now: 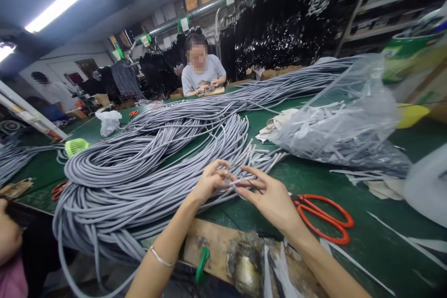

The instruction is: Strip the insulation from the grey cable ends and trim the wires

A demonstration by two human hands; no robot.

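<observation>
Over the front of a large bundle of grey cables (139,186), my two hands meet at one thin cable end (233,185) with a pale tip. My left hand (211,182) has its fingers curled and pinches this end. From the other side, my right hand (270,195) has its thumb and a finger close on the same end, its index finger stretched out above. The exact contact is small and partly blurred. Scissors with orange handles (324,216) lie on the green table by my right wrist. More stripped cable tips (249,149) spread just beyond my fingers.
A worn wooden board (209,237) with a metal piece (244,265) and a green lever (201,265) sits at the near table edge. A clear bag of pale strips (335,130) stands right. A co-worker (202,72) sits opposite; another person's arm (9,233) shows left.
</observation>
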